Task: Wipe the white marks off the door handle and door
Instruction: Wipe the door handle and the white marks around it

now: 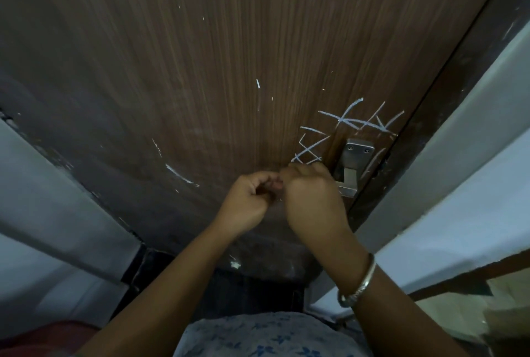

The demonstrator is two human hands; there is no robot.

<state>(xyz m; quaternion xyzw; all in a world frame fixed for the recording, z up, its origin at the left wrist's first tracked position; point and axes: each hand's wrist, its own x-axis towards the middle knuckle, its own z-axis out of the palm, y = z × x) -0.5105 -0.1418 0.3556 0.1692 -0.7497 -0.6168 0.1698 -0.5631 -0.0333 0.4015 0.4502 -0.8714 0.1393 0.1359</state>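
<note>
1. My left hand [249,198] and right hand [311,196] are raised together before the brown door [200,70], fingertips nearly meeting; both are curled half closed, and I cannot tell whether either pinches anything.
2. The metal door handle [351,167] sits just right of my right hand, close against the door's right edge and the dark frame [447,93].
3. Crossed white marks [361,123] lie above and left of the handle; a stray curved streak [177,173] lies left of my hands.
4. The wide panel to the left and above is open.
</note>
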